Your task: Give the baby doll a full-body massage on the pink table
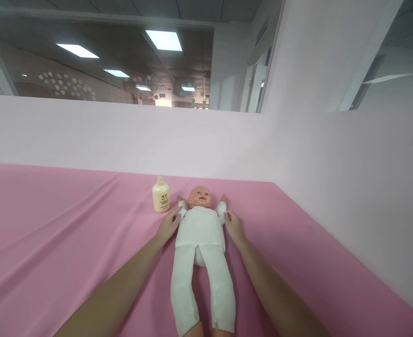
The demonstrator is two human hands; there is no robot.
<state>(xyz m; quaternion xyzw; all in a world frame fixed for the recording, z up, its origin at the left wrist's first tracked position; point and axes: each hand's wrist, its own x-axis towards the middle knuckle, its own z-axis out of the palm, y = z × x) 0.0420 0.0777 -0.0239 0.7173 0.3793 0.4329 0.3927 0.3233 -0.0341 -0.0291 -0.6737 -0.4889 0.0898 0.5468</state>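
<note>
A baby doll (201,227) in a white top and white trousers lies on its back, head away from me, both arms raised beside its head. My left hand (168,225) grips the doll's arm on the left side at the sleeve, thumb and fingers closed around it. On the other side, my right hand (234,224) is closed on the opposite sleeve; some of its fingertips are hidden by the doll's arm. The doll's feet run out of view at the bottom edge.
A pale yellow bottle (161,196) with dark print stands just left of the doll's head. Under everything lies a pink sheet (69,243) with folds on the left. White walls (122,140) with windows border the back and right side.
</note>
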